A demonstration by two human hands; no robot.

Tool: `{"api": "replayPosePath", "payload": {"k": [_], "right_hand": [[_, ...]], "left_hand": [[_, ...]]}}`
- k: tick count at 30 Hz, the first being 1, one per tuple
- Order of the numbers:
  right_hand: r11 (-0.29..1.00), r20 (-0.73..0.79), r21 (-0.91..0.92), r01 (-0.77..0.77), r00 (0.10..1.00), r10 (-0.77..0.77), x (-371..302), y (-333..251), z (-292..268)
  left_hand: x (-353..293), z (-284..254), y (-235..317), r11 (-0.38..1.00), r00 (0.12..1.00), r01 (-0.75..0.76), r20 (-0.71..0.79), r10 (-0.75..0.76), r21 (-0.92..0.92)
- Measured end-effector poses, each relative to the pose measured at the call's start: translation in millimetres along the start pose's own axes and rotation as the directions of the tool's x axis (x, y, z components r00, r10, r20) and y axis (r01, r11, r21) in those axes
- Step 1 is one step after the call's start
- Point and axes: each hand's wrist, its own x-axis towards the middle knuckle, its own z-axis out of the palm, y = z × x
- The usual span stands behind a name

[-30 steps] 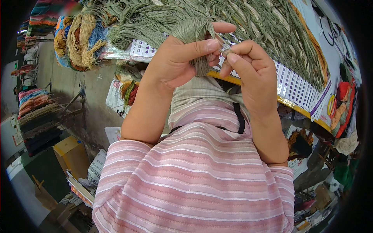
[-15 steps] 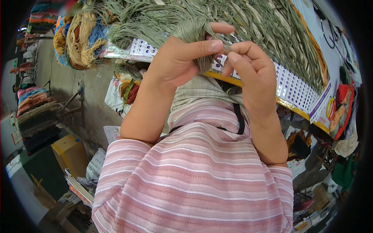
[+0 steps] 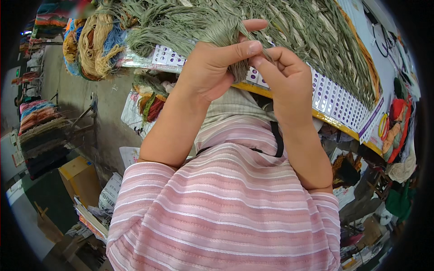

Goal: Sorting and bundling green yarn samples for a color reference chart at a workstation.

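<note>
A bundle of grey-green thread (image 3: pixel 226 32) is looped over my left hand (image 3: pixel 210 65), whose thumb presses it toward the fingers. My right hand (image 3: pixel 287 77) is close beside it, thumb and fingertips pinching strands at the bundle's right side, next to my left thumb tip. The exact spot of that pinch is partly hidden by the fingers. Behind both hands, long hanks of grey-green thread (image 3: pixel 307 36) lie spread across the table, over a white sheet printed with purple dots (image 3: pixel 334 99).
Hanks of tan, blue and orange yarn (image 3: pixel 92 43) hang at the table's left end. Scissors with yellow handles (image 3: pixel 384 125) and red cloth (image 3: pixel 399 109) lie at the right. A cardboard box (image 3: pixel 81 180) stands on the floor, lower left. Stacked coloured yarn (image 3: pixel 40 122) is at far left.
My right hand has moved slightly left, closer to my left thumb, its fingertips now against the strands. My left hand still holds the bundle, nearly in the same place.
</note>
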Motion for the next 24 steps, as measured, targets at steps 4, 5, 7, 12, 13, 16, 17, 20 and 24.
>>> {"api": "replayPosePath", "payload": {"k": [4, 5, 7, 12, 13, 16, 17, 20, 24], "right_hand": [[0.992, -0.050, 0.065, 0.108, 0.993, -0.105, 0.1, 6.1, -5.4], [0.992, -0.050, 0.063, 0.112, 0.993, -0.109, 0.8, 3.6, -6.5], [0.966, -0.117, 0.258, 0.003, 0.993, 0.029, 4.0, -4.8, -8.5], [0.922, 0.333, 0.363, -0.132, 0.943, 0.004, 7.5, -46.0, -121.8], [0.965, 0.166, 0.263, 0.000, 0.985, -0.045, -3.7, -62.3, -160.3], [0.854, 0.161, 0.519, 0.029, 0.978, -0.131, -21.9, -100.5, -274.7], [0.896, -0.034, 0.424, 0.129, 0.991, -0.126, -41.6, -112.3, -324.9], [0.883, -0.063, 0.462, 0.086, 0.996, -0.065, -94.5, -137.2, -449.7], [0.958, -0.935, 0.046, 0.282, 0.349, -0.058, -124.0, -167.8, -500.2]], "left_hand": [[2.5, 1.7, -1.4, 1.000, 0.999, 0.001, -0.033, -0.001, -0.006], [4.5, 0.3, -1.7, 1.000, 1.000, -0.002, -0.029, 0.001, -0.006], [14.7, -6.8, -2.2, 0.997, 0.994, -0.050, 0.101, 0.044, 0.062], [27.7, -93.3, 69.7, 0.773, 0.796, -0.228, 0.571, -0.202, 0.592], [25.0, -112.7, 85.3, 0.832, 0.932, 0.041, 0.279, -0.232, 0.554], [24.9, -187.9, 170.2, 0.979, 0.968, 0.106, 0.207, -0.141, 0.173], [22.9, -191.9, 189.9, 0.996, 0.997, 0.073, -0.012, -0.073, 0.050], [23.8, -231.6, 250.8, 0.999, 0.990, 0.019, -0.136, -0.023, -0.036], [24.4, -222.5, 308.7, 0.976, 0.854, -0.183, -0.474, 0.216, 0.116]]}}
